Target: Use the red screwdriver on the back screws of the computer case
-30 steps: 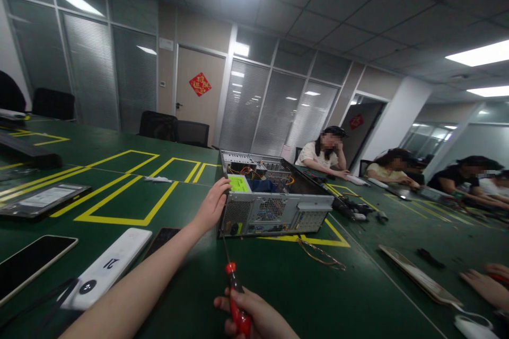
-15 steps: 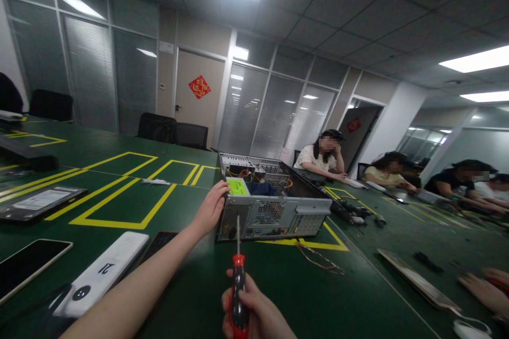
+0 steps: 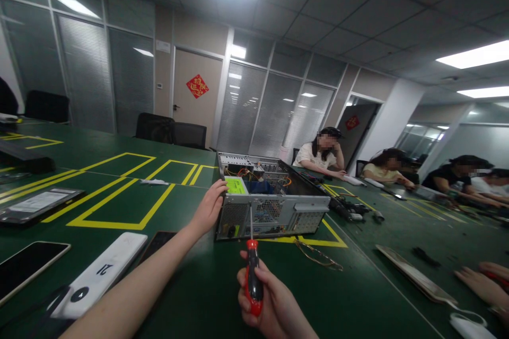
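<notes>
An open computer case [image 3: 274, 212] lies on its side on the green table [image 3: 350, 296], rear panel toward me, with cables and a green-labelled power supply inside. My left hand [image 3: 209, 207] grips the case's near left corner, fingers curled over its top edge. My right hand [image 3: 274, 304] is closed round a red-and-black screwdriver [image 3: 252, 270]. The shaft points up and away, its tip in front of the rear panel; whether it touches the panel I cannot tell.
A white device marked 21 [image 3: 101, 273], a dark phone [image 3: 27, 265] and a flat tablet [image 3: 37, 204] lie at the left. Glasses [image 3: 318, 255] rest before the case. Another person's hand [image 3: 483, 283] is at the right edge. Several people sit at the far right.
My right hand has raised the screwdriver and carried it right and forward, toward the case's rear panel. My left hand stays on the case corner.
</notes>
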A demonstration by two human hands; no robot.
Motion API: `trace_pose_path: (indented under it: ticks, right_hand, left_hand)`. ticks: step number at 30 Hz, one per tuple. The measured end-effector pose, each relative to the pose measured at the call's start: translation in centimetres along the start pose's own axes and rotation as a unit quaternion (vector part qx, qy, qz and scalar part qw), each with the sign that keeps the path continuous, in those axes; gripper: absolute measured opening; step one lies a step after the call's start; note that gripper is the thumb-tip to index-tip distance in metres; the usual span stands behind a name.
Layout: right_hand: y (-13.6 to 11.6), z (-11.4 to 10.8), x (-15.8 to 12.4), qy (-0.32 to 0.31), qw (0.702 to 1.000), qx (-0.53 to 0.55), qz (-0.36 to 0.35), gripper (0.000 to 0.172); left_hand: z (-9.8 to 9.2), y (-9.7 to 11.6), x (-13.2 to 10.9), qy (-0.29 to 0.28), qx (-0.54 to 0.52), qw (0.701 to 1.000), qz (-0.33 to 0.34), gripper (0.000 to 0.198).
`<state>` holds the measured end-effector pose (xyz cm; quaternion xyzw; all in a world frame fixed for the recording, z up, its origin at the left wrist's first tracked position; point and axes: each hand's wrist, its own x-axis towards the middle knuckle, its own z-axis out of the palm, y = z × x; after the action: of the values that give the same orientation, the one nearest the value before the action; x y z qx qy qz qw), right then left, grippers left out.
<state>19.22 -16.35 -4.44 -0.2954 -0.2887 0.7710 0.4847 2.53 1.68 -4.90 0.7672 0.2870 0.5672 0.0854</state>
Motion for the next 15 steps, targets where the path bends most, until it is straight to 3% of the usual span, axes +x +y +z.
trace_pose_path:
  ticks: [15]
  right_hand:
    - [-1.1, -0.7, -0.3, -0.011, 0.993, 0.085, 0.075, 0.045]
  left_hand:
    - [0.2, -0.3, -0.1, 0.001, 0.0, 1.0, 0.004, 0.033]
